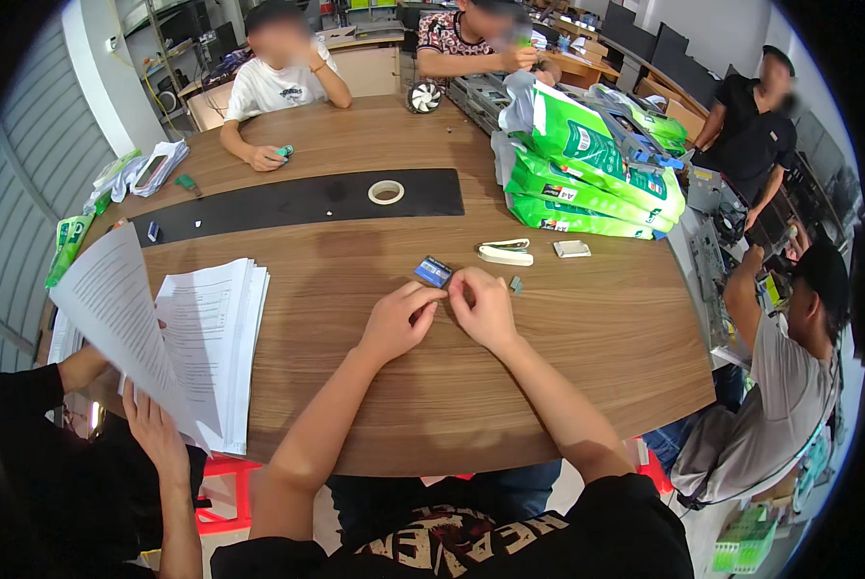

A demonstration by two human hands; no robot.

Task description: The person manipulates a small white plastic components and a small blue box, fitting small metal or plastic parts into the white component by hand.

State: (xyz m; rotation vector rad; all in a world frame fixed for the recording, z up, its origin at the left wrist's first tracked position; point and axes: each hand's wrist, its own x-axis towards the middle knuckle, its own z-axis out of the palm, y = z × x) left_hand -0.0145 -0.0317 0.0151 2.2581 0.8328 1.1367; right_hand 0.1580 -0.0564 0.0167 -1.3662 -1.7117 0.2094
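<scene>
My left hand (400, 318) and my right hand (482, 307) meet over the wooden table, fingertips pinched close together. Whatever they hold between them, if anything, is too small to make out. Just beyond the fingertips lies a small blue box (434, 270), tilted at an angle. A cream-coloured stapler (506, 255) rests farther off, past my right hand. Beside that hand sits a small grey-green piece (516, 285). To the right of the stapler is a small, shallow white box (572, 249).
Green plastic packages (587, 183) are piled at the back right. A tape roll (386, 192) lies on a black strip (288, 201) across the table. At left, another person's hand (152, 429) turns pages of a paper stack (215, 338). Other people sit or stand around.
</scene>
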